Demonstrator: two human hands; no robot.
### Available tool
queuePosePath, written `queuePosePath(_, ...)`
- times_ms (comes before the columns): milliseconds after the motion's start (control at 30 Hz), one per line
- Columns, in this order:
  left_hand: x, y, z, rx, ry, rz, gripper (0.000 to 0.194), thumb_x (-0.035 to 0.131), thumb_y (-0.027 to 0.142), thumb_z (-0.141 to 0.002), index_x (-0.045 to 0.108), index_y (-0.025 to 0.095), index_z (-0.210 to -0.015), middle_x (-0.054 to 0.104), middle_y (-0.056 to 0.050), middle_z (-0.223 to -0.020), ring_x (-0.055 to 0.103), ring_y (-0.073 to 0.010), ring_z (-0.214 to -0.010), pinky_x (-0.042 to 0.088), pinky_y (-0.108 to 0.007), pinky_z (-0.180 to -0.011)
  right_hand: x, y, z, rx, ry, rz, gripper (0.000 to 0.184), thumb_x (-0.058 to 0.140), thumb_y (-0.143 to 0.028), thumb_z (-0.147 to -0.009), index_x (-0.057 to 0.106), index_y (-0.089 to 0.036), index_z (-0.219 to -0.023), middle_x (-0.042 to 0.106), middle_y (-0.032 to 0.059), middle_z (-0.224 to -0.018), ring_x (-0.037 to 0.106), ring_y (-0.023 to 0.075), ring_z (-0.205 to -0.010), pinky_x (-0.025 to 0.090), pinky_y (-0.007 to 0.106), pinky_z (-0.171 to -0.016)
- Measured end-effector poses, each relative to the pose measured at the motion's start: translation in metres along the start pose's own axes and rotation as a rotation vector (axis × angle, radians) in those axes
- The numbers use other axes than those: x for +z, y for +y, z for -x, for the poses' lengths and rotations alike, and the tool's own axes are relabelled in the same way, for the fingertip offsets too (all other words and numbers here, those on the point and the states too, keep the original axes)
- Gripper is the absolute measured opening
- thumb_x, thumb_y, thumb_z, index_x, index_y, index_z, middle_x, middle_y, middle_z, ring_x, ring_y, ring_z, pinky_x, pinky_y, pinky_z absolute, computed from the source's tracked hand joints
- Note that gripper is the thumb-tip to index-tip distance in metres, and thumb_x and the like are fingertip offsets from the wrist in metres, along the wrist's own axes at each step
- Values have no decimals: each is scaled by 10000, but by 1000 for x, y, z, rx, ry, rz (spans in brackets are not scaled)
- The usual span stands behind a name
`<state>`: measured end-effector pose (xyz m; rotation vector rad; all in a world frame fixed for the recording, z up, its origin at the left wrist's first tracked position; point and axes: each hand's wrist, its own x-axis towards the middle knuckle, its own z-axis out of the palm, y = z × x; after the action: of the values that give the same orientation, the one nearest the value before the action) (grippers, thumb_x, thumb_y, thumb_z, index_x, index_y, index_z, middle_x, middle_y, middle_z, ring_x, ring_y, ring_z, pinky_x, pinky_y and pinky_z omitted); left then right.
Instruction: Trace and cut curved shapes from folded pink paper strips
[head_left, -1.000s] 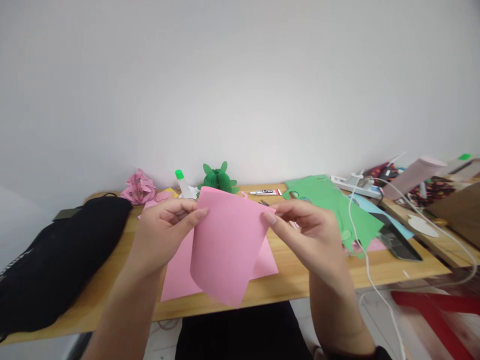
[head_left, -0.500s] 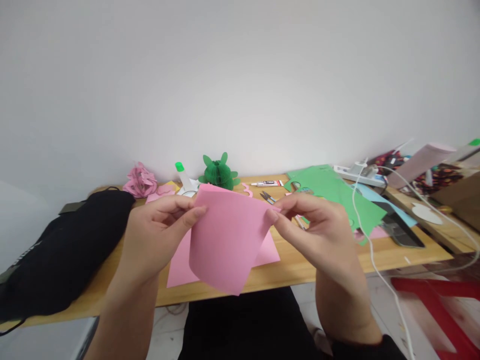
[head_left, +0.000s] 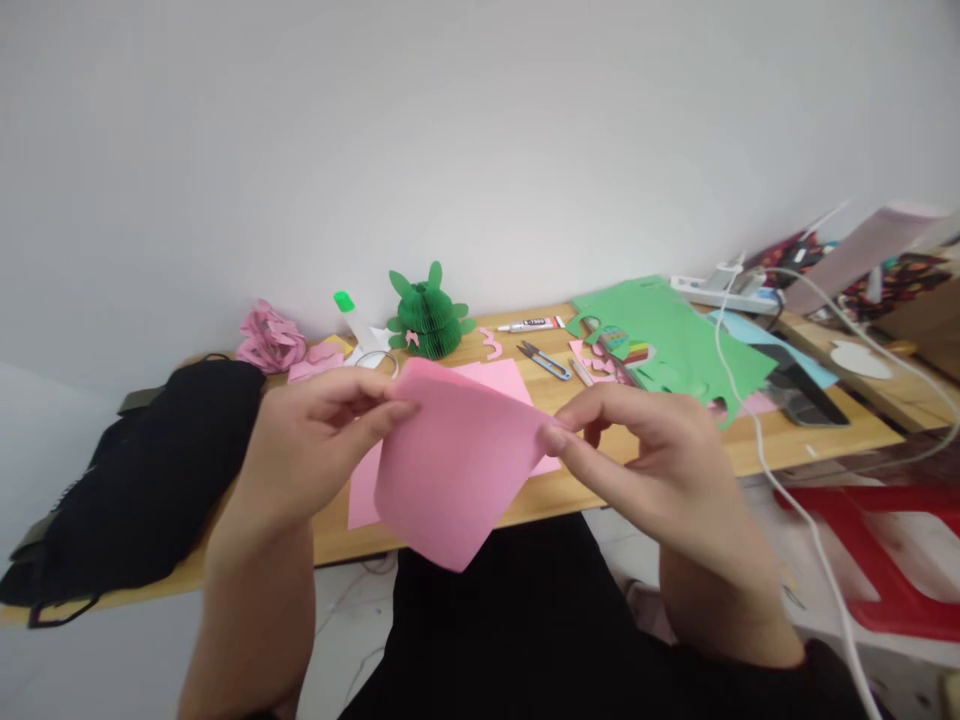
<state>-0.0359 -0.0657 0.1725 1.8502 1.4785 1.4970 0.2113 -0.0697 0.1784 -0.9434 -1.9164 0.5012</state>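
A sheet of pink paper (head_left: 454,465) hangs between my two hands, curved and tilted, above the table's front edge. My left hand (head_left: 322,435) pinches its upper left corner between thumb and fingers. At the right corner, the thumb and fingertips of my right hand (head_left: 637,450) are closed on the paper. Behind and below the held sheet, more pink paper (head_left: 504,378) lies flat on the wooden table (head_left: 607,450). Farther back stand a green honeycomb paper figure (head_left: 429,320) and a green-capped glue stick (head_left: 354,318).
Thread snips (head_left: 546,362) and a glue tube (head_left: 531,325) lie behind my hands. Green sheets (head_left: 652,325) with paper scraps cover the right side. A white cable (head_left: 757,450) crosses there from a power strip (head_left: 724,293). A black bag (head_left: 150,490) occupies the left; a red stool (head_left: 874,560) stands below.
The camera view has tipped downward, so more of the tabletop and the snips show. The held pink paper has turned slightly, and both hands still pinch it.
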Motion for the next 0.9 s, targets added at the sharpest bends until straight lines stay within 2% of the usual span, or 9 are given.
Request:
queuePosePath(133,21,-15,-16,-101,-493,-99,185,660,351,-760,690,186,-682,665,10,-632,589,-117,-576,460,-199,-528,24,33,40,422,-84,-275,235,651,-335,-815,615,-176,-646,640,-12,-561,565,93,-504,421,191,-458)
queuePosePath(300,90,-62,-23,-56,-1079,-328,210,586,324,-810,645,163,-688,664,13,-663,604,-122,-605,454,-200,-544,67,65,116,960,127,-595,367,742,-482,-683,613,-155,-579,629,15,-519,480,80,-442,352,203,-417)
queuePosePath(333,102,-68,-19,-53,-1136,-352,194,614,307,-800,646,158,-679,671,10,-666,617,-128,-613,466,-205,-559,73,67,128,1028,160,-637,371,759,-485,-657,617,-154,-565,631,18,-521,477,79,-448,343,203,-420)
queuePosePath(433,125,-64,0,-18,-1141,-448,78,632,198,-794,664,136,-758,711,-46,-793,667,-186,-746,511,-273,-683,89,72,150,1158,248,-744,356,785,-463,-616,623,-154,-541,625,13,-518,459,70,-452,327,204,-434)
queuePosePath(533,131,-40,36,64,-1018,-584,230,449,27,-830,656,76,-920,689,-190,-1028,640,-299,-1016,479,-447,-887,100,76,158,1206,336,-807,339,787,-449,-602,630,-155,-544,624,11,-523,455,69,-452,318,211,-441)
queuePosePath(567,132,-33,51,112,-997,-620,282,408,-7,-825,654,63,-946,681,-210,-1053,630,-312,-1051,470,-470,-912,102,77,158,1212,358,-817,337,788,-449,-597,630,-156,-545,623,12,-523,463,74,-455,315,214,-441)
queuePosePath(633,136,-26,80,355,-956,-731,336,388,4,-843,643,42,-1058,660,-227,-1157,618,-308,-1118,472,-458,-960,106,79,158,1214,389,-828,332,788,-449,-590,630,-159,-551,615,10,-516,481,85,-466,311,217,-440)
queuePosePath(700,143,-32,103,427,-875,-791,387,393,50,-870,601,20,-1194,598,-237,-1291,566,-308,-1223,459,-448,-1018,108,79,157,1206,403,-834,328,785,-449,-591,632,-161,-553,607,9,-506,494,94,-476,312,219,-441)
queuePosePath(900,158,-66,124,280,-660,-790,437,331,170,-962,535,-14,-1302,477,-242,-1417,430,-329,-1355,420,-476,-1085,110,79,158,1199,386,-828,327,775,-458,-629,645,-163,-573,632,26,-527,529,110,-498,340,223,-456)
